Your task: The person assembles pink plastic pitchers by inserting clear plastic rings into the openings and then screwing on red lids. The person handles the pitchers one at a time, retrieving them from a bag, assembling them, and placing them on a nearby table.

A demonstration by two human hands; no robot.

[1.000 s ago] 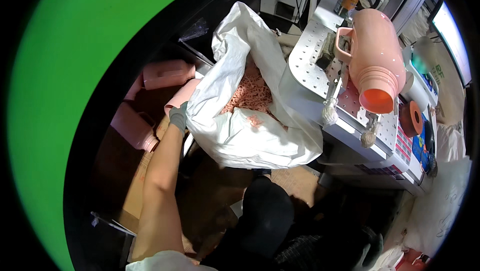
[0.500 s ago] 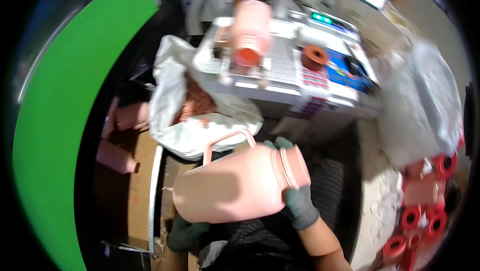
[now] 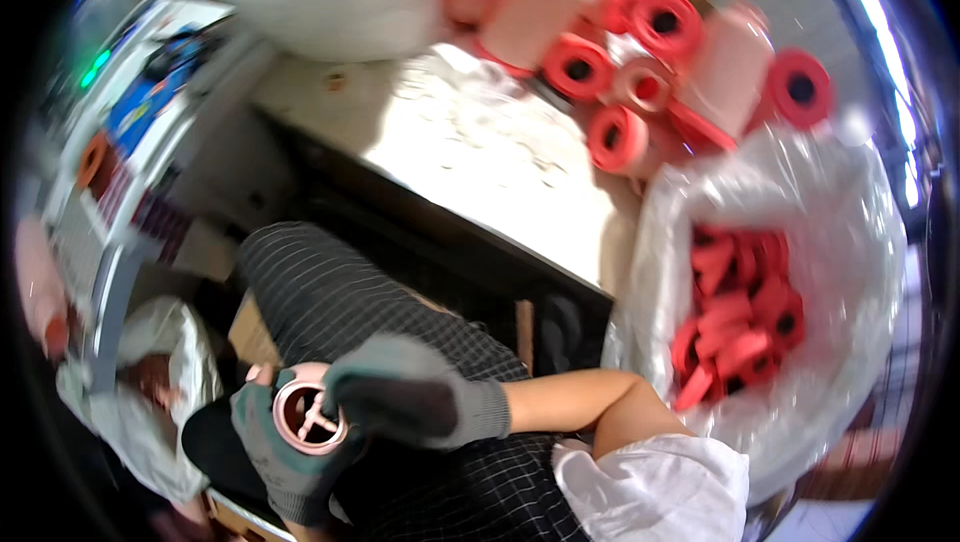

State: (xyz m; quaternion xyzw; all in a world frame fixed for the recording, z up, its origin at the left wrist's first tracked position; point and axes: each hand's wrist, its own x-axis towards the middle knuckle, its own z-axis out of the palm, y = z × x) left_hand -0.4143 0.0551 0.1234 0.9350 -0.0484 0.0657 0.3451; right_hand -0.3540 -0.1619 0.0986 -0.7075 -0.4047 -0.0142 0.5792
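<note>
My left hand (image 3: pixel 268 452), in a grey-green glove, wraps round a pink plastic jug (image 3: pixel 296 429) low in front of my legs. The jug's round mouth faces up toward me, and a pale pink cross-shaped piece shows in the opening. Most of its body is hidden by my hand and lap. Beside the rim is my gloved right hand (image 3: pixel 410 392), reaching across from the right. It is blurred, and its fingertips are hard to make out, so whether they hold anything cannot be seen.
A lined bin (image 3: pixel 670 272) at the right holds several red ring-ended parts (image 3: pixel 745 312). Pink jugs with red tops (image 3: pixel 725 67) crowd the far end of the pale worktable (image 3: pixel 400 157). A white sack (image 3: pixel 330 2) stands there too. At left are a machine (image 3: pixel 110 282) and an open bag (image 3: pixel 190 332).
My view has swung right, bringing the bin and worktable closer. The jug has gone from lying sideways in both hands to mouth-up in my left; my right hand is now by its rim.
</note>
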